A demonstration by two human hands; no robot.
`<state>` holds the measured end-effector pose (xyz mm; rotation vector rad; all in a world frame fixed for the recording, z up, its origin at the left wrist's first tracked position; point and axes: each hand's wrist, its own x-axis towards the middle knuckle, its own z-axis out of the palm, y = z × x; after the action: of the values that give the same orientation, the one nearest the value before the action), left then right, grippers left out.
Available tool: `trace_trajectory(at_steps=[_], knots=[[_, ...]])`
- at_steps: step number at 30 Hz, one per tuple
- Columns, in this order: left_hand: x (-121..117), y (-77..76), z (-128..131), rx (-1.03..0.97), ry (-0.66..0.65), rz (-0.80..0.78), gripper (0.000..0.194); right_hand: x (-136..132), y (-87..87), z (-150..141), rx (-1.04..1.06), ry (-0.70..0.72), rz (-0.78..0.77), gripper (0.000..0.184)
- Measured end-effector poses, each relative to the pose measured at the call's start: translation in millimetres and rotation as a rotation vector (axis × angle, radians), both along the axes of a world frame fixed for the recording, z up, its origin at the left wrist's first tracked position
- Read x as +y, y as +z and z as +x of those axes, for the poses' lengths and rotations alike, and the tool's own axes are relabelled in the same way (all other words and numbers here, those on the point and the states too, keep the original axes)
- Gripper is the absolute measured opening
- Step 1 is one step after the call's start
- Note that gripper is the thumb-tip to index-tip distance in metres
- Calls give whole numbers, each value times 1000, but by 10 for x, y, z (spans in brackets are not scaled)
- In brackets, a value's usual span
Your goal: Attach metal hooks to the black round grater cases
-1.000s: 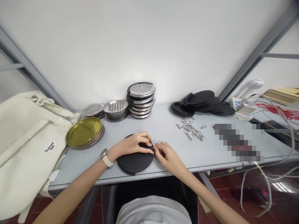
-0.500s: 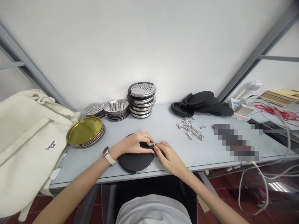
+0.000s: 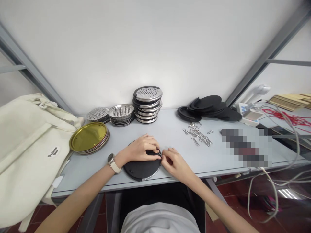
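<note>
A round black disc with a strip of silver rim [image 3: 143,170] lies flat near the table's front edge. Across its top rests my left hand [image 3: 144,149], fingers curled and thumb pressed at the disc's right edge. There my right hand [image 3: 171,159] meets it, thumb and forefinger pinched together at the rim. Whatever sits between those right fingertips is too small and hidden to make out. Small silver spring clips [image 3: 198,134] lie loose in a heap to the right, beyond my right hand.
Behind the disc stand a tall stack of round graters in black holders [image 3: 147,103], grater plates [image 3: 121,113] and gold-topped round plates [image 3: 88,137]. Black holders [image 3: 206,106] are piled back right. A cream bag [image 3: 26,155] hangs over the left side; cables [image 3: 275,194] dangle right.
Both hands stay at the disc's right edge, with only slight finger shifts. A bit of metal visible between the fingers earlier is now mostly covered.
</note>
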<state>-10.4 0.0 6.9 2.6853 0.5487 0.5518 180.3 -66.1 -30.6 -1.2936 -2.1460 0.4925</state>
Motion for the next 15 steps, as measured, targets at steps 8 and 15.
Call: trace_trajectory(at_steps=[8, 15], knots=[[8, 2, 18, -90, 21, -290, 20, -11, -17, -3, 20, 0, 1, 30], [-13, 29, 43, -118, 53, -402, 35, -13, -15, -7, 21, 0, -3, 29]])
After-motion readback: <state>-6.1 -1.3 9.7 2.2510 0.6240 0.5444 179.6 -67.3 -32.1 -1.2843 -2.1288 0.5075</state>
